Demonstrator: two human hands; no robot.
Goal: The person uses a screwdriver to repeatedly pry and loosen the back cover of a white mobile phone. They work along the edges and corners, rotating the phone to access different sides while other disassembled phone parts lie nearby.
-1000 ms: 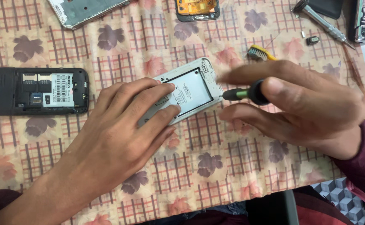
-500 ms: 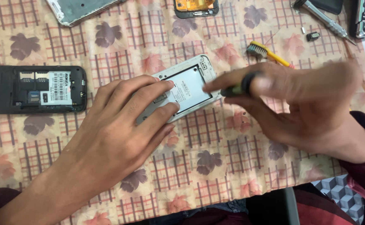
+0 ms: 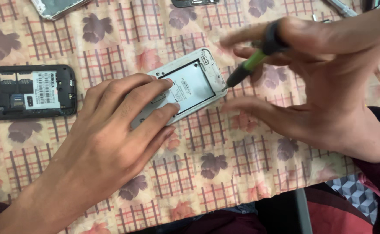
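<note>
The left hand [image 3: 107,143] lay flat on the opened white phone [image 3: 190,84] to steady it, while the right hand [image 3: 328,86] pinched a green screwdriver [image 3: 250,65] closed between its fingers, the tip at the phone's corner.

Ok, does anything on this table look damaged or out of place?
Nothing looks broken. The silver phone under the left hand and the black phone lie with backs off and battery bays empty. The right hand holds a green screwdriver at the silver phone's corner.
</note>
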